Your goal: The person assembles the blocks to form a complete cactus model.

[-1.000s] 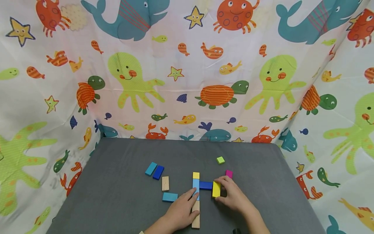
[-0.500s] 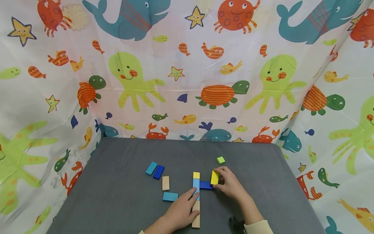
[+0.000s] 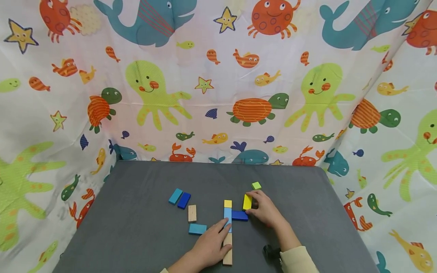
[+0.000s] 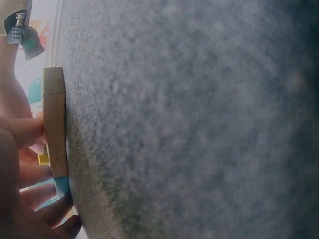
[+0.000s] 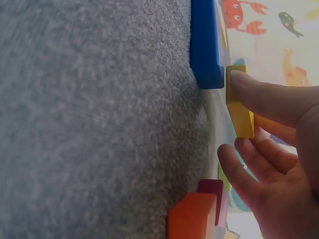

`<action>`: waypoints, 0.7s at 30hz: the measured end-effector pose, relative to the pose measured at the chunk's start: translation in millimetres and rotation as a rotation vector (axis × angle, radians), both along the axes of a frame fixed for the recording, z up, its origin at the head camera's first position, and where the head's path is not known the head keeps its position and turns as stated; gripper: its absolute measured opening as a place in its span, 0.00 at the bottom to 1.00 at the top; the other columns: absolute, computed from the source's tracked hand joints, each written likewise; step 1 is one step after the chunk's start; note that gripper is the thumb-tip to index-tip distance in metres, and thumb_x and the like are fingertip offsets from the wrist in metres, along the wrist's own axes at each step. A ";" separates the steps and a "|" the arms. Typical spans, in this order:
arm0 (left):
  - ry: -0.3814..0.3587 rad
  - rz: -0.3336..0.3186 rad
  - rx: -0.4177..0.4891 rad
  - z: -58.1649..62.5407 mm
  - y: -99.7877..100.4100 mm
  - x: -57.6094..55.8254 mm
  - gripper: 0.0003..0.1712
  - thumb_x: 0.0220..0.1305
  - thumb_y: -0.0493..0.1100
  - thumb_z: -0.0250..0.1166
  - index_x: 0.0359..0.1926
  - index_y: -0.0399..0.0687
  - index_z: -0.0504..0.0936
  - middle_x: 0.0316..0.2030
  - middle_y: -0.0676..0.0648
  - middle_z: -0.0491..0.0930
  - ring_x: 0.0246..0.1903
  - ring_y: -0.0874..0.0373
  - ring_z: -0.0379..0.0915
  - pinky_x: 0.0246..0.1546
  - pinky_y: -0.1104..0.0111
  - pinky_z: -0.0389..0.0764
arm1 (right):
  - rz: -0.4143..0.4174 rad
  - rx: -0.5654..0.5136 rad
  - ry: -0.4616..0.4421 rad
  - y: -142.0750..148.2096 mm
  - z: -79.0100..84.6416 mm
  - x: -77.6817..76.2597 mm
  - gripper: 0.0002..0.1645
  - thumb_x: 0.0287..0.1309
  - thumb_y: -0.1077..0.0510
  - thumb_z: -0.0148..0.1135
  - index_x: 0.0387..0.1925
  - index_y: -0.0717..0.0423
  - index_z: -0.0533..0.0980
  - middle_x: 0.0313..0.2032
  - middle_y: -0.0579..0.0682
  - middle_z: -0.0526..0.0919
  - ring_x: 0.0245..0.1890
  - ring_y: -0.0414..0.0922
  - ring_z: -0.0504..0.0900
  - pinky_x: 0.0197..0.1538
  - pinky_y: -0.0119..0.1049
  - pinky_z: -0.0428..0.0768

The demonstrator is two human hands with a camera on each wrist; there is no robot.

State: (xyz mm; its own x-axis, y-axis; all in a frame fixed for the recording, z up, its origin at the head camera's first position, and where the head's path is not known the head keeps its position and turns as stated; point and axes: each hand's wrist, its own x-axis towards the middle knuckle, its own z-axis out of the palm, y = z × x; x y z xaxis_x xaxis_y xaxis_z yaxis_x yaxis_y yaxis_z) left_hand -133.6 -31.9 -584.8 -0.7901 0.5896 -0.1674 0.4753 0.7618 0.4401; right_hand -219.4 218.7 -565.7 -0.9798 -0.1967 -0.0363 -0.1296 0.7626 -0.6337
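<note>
Closed in at the back and both sides by white cloth (image 3: 205,101), printed with green octopuses (image 3: 145,74), orange-shelled turtles (image 3: 252,110), blue whales (image 3: 150,24), red crabs (image 3: 273,17) and stars (image 3: 225,21); furnished with a grey table (image 3: 129,235); lit brightly, faintly pink at the back.

My right grip (image 3: 264,210) has a cream sleeve (image 3: 298,261) at five o'clock in the head view; my left grip (image 3: 211,244) shows a pale sliver of cuff (image 3: 164,270) at seven. By that sleeve I wear a black device (image 3: 272,253) with a perforated grey part (image 4: 15,35), a silvery screw-like fitting (image 4: 19,18) and a teal patch (image 4: 32,44).

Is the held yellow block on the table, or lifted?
Lifted: the right wrist view shows a gap between the yellow block and the table.
</note>
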 end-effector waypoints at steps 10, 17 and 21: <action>0.010 -0.006 -0.001 0.2 -1.6 -1.7 0.39 0.72 0.63 0.57 0.77 0.54 0.63 0.78 0.49 0.57 0.73 0.52 0.62 0.67 0.53 0.71 | 0.044 -0.021 -0.019 -4.4 -1.9 -6.9 0.35 0.51 0.59 0.79 0.62 0.53 0.78 0.59 0.50 0.77 0.47 0.49 0.80 0.54 0.48 0.83; -0.002 0.003 0.007 3.1 -0.6 -0.6 0.39 0.72 0.62 0.58 0.77 0.54 0.63 0.77 0.50 0.58 0.73 0.52 0.62 0.67 0.53 0.72 | 0.080 -0.024 -0.050 -6.8 0.6 -8.7 0.32 0.53 0.59 0.77 0.60 0.53 0.79 0.59 0.50 0.77 0.49 0.50 0.80 0.56 0.51 0.82; -0.010 0.002 0.009 3.2 -0.2 -2.2 0.39 0.72 0.63 0.57 0.77 0.55 0.63 0.77 0.50 0.57 0.73 0.52 0.62 0.67 0.52 0.72 | 0.110 -0.019 -0.054 -6.7 1.4 -10.4 0.31 0.54 0.59 0.77 0.61 0.53 0.79 0.58 0.51 0.78 0.50 0.51 0.80 0.56 0.52 0.81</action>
